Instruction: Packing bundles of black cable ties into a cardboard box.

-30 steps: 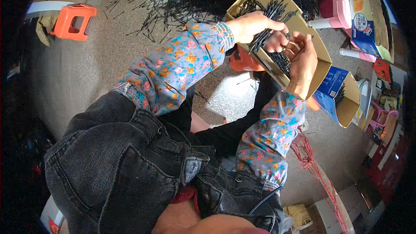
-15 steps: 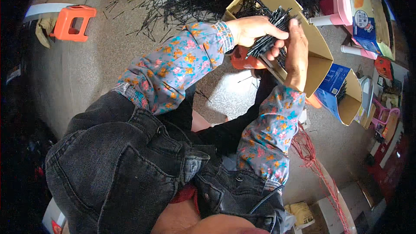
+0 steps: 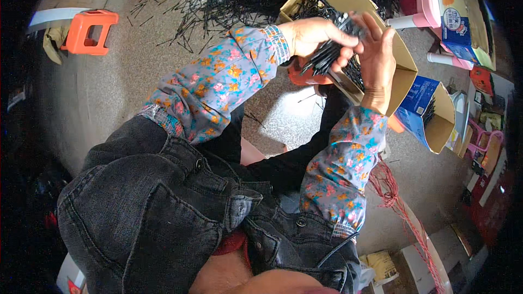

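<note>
My left hand (image 3: 315, 35) is closed round a bundle of thin black stick-like pieces (image 3: 324, 59), thumb across the top. The upper ends of the bundle are blurred. Beside it on the right, my right hand (image 3: 378, 68) is open, with its palm toward the bundle and its fingers apart. Both hands are over an open cardboard box (image 3: 402, 54) that has more of these black pieces (image 3: 316, 8) inside. My hands hide part of the box's contents.
A large heap of black pieces (image 3: 245, 0) spreads over the floor beyond the box. An orange stool (image 3: 90, 32) stands at left. To the right are a blue carton (image 3: 417, 103), a pink-and-white stool (image 3: 425, 0) and a bundle of red cords (image 3: 389, 193).
My right hand has drawn slightly right, away from the bundle, and its fingers have spread. The left hand still grips the bundle, having barely moved.
</note>
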